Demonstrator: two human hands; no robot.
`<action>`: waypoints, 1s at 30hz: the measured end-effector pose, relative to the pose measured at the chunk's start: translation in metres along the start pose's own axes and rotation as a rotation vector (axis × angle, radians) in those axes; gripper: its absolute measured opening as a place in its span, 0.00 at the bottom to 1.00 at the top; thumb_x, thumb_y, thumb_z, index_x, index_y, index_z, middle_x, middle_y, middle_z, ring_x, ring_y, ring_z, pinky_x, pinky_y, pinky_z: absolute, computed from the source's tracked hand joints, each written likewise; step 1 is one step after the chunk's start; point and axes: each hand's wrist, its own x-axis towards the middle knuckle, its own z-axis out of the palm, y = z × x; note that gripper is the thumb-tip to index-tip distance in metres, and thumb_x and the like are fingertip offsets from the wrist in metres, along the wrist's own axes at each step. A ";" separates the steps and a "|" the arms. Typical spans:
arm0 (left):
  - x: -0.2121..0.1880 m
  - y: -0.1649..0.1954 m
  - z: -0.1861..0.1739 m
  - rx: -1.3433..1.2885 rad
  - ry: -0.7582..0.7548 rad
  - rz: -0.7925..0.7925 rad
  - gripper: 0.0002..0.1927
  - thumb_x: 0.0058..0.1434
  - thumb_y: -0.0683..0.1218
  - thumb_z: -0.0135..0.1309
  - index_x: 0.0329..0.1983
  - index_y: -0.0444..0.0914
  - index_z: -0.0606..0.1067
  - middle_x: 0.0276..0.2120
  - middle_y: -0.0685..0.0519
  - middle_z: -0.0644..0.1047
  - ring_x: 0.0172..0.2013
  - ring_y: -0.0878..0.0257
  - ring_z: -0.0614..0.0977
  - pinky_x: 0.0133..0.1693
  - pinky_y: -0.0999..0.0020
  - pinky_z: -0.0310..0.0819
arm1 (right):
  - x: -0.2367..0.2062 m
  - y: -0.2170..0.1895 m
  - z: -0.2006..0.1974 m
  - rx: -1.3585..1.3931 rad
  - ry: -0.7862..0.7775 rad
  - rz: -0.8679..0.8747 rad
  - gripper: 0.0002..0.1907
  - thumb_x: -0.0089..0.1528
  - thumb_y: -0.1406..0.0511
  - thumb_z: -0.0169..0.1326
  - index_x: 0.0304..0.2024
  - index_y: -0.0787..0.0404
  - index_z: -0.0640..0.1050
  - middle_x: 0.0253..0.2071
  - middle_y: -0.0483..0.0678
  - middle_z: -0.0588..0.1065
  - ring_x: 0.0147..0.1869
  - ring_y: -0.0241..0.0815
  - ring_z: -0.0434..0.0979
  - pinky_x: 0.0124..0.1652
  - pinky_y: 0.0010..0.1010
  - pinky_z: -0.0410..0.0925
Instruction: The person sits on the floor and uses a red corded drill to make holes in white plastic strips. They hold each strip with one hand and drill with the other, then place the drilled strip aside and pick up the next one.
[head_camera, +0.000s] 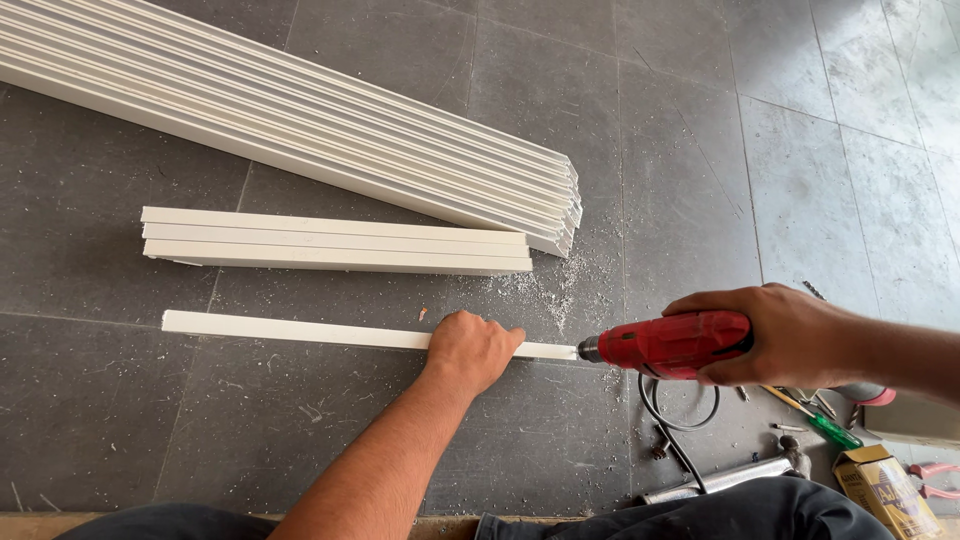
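Left hand (470, 350) presses the strip (290, 329) flat, right hand (790, 335) grips the drill (665, 344) at its end — drilling step, needs steady push.

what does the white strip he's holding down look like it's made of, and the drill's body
White strip: probably painted or coated metal, perhaps plastic; smooth matte white, with pale shavings nearby. Drill: glossy red moulded plastic housing and a bare metal nose. The left hand pins the strip; the right hand grips the drill.

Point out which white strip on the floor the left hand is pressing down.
The single white strip lying alone nearest the person, under the left hand. The short stack and long pile lie farther away, untouched.
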 end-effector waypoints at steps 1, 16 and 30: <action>0.000 0.000 0.000 -0.003 0.002 0.000 0.11 0.66 0.45 0.52 0.51 0.46 0.71 0.24 0.52 0.80 0.25 0.62 0.85 0.27 0.64 0.84 | 0.002 0.001 -0.001 -0.007 0.008 -0.024 0.40 0.52 0.53 0.69 0.67 0.38 0.69 0.41 0.39 0.86 0.35 0.37 0.87 0.51 0.34 0.79; 0.000 -0.001 0.002 -0.018 -0.006 -0.003 0.13 0.65 0.44 0.52 0.53 0.47 0.71 0.25 0.51 0.80 0.26 0.62 0.85 0.27 0.65 0.84 | 0.011 0.008 0.001 -0.051 0.023 -0.049 0.41 0.53 0.52 0.69 0.68 0.39 0.69 0.44 0.39 0.85 0.38 0.36 0.87 0.53 0.34 0.78; 0.002 -0.001 0.004 -0.042 -0.007 -0.004 0.13 0.66 0.44 0.51 0.53 0.47 0.71 0.25 0.51 0.81 0.26 0.61 0.85 0.28 0.64 0.84 | 0.005 -0.006 -0.009 -0.071 -0.011 -0.005 0.40 0.53 0.51 0.68 0.67 0.38 0.69 0.45 0.38 0.86 0.41 0.38 0.87 0.55 0.34 0.78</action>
